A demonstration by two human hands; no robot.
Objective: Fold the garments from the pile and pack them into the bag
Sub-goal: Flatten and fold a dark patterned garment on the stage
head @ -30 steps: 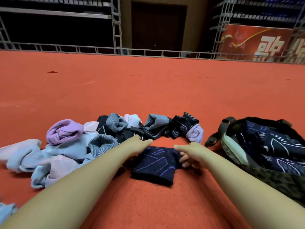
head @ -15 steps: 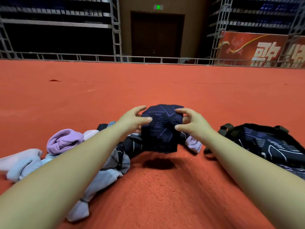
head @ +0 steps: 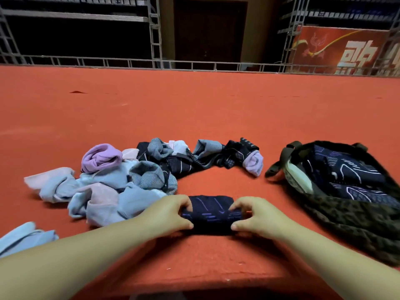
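The left hand and right hand pinch the two ends of the folded dark garment between them, which looks soft, light and best held by these ends.

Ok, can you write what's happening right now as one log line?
step: folding | left hand + right hand: gripping dark patterned garment on red surface | pile: unfolded | bag: open, partly packed
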